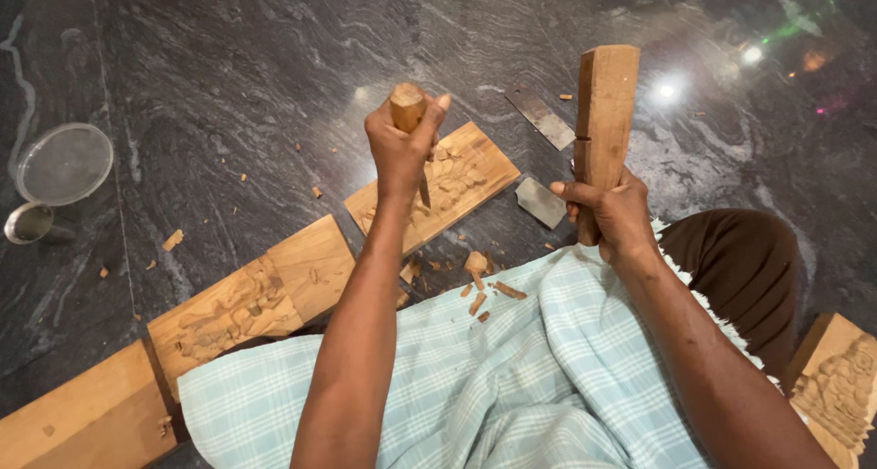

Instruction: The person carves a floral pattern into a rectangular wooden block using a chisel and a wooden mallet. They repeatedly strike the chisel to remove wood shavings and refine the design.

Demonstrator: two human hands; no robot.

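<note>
My left hand grips a chisel by its wooden handle, the steel tip resting on a small carved wooden panel that lies on the dark stone floor. My right hand holds a long wooden mallet block upright, raised to the right of the chisel and apart from it. Wood chips lie on the pale blue checked cloth over my lap and on the floor beside the panel.
A larger carved plank and a plain board lie at the left. Another carved piece sits at the right edge. Two flat metal blades lie near the panel. A round lid and a steel cup stand far left.
</note>
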